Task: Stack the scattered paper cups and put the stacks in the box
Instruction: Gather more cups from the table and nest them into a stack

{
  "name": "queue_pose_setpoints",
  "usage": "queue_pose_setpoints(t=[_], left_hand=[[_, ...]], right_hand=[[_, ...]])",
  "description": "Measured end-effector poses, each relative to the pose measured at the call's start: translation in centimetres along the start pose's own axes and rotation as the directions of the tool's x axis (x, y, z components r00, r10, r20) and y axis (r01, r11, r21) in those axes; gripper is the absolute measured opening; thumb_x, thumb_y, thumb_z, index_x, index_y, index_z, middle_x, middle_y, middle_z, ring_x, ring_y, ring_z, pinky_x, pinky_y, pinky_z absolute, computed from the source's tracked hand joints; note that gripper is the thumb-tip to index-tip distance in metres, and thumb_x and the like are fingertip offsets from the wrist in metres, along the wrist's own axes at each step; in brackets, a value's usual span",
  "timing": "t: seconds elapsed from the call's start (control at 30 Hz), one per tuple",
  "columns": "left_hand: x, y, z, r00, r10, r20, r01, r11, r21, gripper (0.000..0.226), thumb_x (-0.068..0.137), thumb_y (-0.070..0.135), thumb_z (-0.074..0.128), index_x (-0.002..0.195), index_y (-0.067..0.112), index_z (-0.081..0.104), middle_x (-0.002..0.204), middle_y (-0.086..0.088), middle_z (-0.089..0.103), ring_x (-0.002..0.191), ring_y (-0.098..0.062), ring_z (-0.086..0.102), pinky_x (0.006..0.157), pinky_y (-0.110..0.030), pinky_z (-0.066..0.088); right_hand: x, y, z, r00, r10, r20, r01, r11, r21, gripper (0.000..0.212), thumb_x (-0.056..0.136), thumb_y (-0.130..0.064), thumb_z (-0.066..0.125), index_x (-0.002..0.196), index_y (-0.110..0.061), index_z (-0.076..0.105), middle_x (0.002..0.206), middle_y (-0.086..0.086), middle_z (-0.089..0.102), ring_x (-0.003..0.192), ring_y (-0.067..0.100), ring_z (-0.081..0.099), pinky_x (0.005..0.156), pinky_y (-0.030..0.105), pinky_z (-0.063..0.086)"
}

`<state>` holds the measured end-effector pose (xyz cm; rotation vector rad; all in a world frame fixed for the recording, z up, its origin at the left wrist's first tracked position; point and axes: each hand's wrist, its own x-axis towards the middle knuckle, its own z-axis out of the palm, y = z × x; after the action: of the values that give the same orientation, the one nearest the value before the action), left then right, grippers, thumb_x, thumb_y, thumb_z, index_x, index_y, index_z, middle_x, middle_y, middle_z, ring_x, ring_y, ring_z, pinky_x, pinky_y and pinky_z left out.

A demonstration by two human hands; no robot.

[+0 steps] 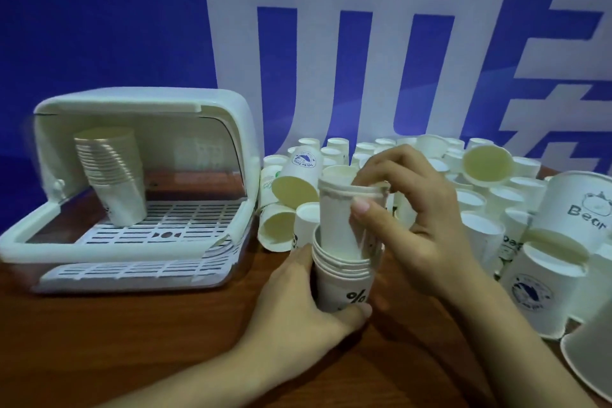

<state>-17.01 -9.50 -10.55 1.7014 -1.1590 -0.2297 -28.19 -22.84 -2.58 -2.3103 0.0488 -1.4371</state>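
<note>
At centre frame the right hand pinched a cup near its rim, thumb in front and fingers curled over the top — a grip clamped on that cup, which sat partly lowered into the stack below it. The left hand wrapped round the stack's lower part from the left, thumb across the front under a "%" mark, its grip closed on the stack; the stack stood upright on the brown table. To the right and behind, loose cups crowded the table, most upside down, a few on their sides. At left of frame stood the white box, lid raised, with a finished stack of cups standing tilted on its slatted tray. Behind everything hung a blue-and-white banner.
</note>
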Motion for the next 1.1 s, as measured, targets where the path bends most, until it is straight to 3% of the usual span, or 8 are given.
queue_pose_setpoints(t=[0.3, 0.5, 0.57, 0.63, 0.73, 0.87, 1.0, 1.1], left_hand=[[0.0, 0.1, -0.1, 1.000, -0.028, 0.010, 0.028, 1.000, 0.010, 0.061, 0.058, 0.055, 0.086, 0.113, 0.040, 0.065, 0.112, 0.022, 0.072, 0.106, 0.005, 0.066, 0.094, -0.035, 0.057], [-0.1, 0.3, -0.3, 1.000, -0.010, 0.009, 0.010, 0.999, 0.032, 0.065, 0.061, 0.052, 0.087, 0.120, 0.038, 0.065, 0.116, 0.023, 0.071, 0.110, 0.007, 0.064, 0.096, -0.028, 0.055], [-0.1, 0.2, -0.3, 1.000, -0.002, 0.012, 0.002, 0.999, 0.036, 0.064, 0.064, 0.045, 0.092, 0.121, 0.037, 0.065, 0.117, 0.023, 0.071, 0.109, 0.009, 0.064, 0.094, -0.021, 0.053], [-0.2, 0.0, -0.4, 1.000, -0.002, 0.014, 0.002, 1.000, 0.031, 0.061, 0.067, 0.036, 0.095, 0.119, 0.037, 0.065, 0.114, 0.024, 0.072, 0.107, 0.012, 0.063, 0.088, -0.011, 0.050], [-0.1, 0.2, -0.5, 0.999, -0.010, 0.033, 0.010, 1.000, -0.002, 0.060, 0.063, 0.032, 0.098, 0.114, 0.037, 0.067, 0.110, 0.029, 0.073, 0.102, 0.014, 0.065, 0.082, -0.005, 0.048], [-0.6, 1.0, -0.6, 0.986, -0.032, 0.165, 0.045, 0.996, -0.074, 0.056, 0.060, 0.040, 0.093, 0.109, 0.030, 0.068, 0.101, 0.020, 0.077, 0.093, 0.002, 0.073, 0.075, -0.017, 0.057], [-0.8, 1.4, -0.7, 0.984, -0.019, 0.180, 0.041, 0.992, -0.122, 0.059, 0.056, 0.050, 0.083, 0.109, 0.026, 0.068, 0.099, 0.014, 0.079, 0.091, -0.003, 0.075, 0.078, -0.030, 0.062], [-0.8, 1.3, -0.9, 0.988, 0.009, 0.157, 0.016, 0.987, -0.162, 0.057, 0.057, 0.048, 0.082, 0.107, 0.026, 0.070, 0.099, 0.011, 0.079, 0.092, -0.006, 0.075, 0.078, -0.029, 0.062]], right_hand=[[-0.3, 1.0, 1.0, 0.975, 0.188, -0.116, -0.175, 0.978, 0.112, 0.041, 0.100, -0.038, 0.039, 0.089, -0.016, 0.071, 0.089, 0.001, 0.068, 0.092, 0.018, 0.063, 0.081, 0.035, 0.047], [-0.9, 2.3, 2.0, 0.934, 0.346, 0.086, -0.356, 0.904, 0.236, 0.023, 0.088, -0.036, 0.060, 0.093, -0.017, 0.072, 0.091, -0.001, 0.069, 0.090, 0.016, 0.061, 0.074, 0.034, 0.044], [-1.3, 2.6, 2.1, 0.909, 0.362, 0.207, -0.406, 0.880, 0.245, 0.027, 0.082, -0.030, 0.062, 0.106, -0.020, 0.070, 0.101, -0.004, 0.067, 0.102, 0.016, 0.059, 0.082, 0.025, 0.040], [-1.6, 2.6, 2.3, 0.872, 0.381, 0.308, -0.460, 0.852, 0.250, 0.035, 0.081, -0.033, 0.059, 0.114, -0.025, 0.067, 0.111, -0.002, 0.065, 0.114, 0.021, 0.055, 0.093, 0.031, 0.040], [-1.6, 1.9, 2.8, 0.870, 0.441, 0.220, -0.492, 0.748, 0.445, 0.034, 0.094, -0.039, 0.049, 0.111, -0.016, 0.069, 0.109, -0.002, 0.068, 0.102, 0.011, 0.059, 0.089, 0.025, 0.044], [-2.0, 2.1, 2.6, 0.806, 0.581, 0.116, -0.562, 0.687, 0.460, 0.048, 0.107, -0.048, 0.036, 0.106, -0.020, 0.074, 0.111, -0.006, 0.071, 0.096, 0.004, 0.060, 0.089, 0.027, 0.043], [-2.3, 2.0, 1.9, 0.776, 0.568, 0.275, -0.629, 0.663, 0.406, 0.037, 0.108, -0.048, 0.039, 0.124, -0.038, 0.071, 0.133, -0.016, 0.064, 0.118, -0.004, 0.057, 0.095, 0.026, 0.046], [-2.0, 2.0, 1.8, 0.737, 0.562, 0.377, -0.672, 0.549, 0.496, 0.039, 0.107, -0.048, 0.041, 0.132, -0.035, 0.068, 0.130, -0.019, 0.067, 0.126, 0.003, 0.057, 0.101, 0.030, 0.051]])
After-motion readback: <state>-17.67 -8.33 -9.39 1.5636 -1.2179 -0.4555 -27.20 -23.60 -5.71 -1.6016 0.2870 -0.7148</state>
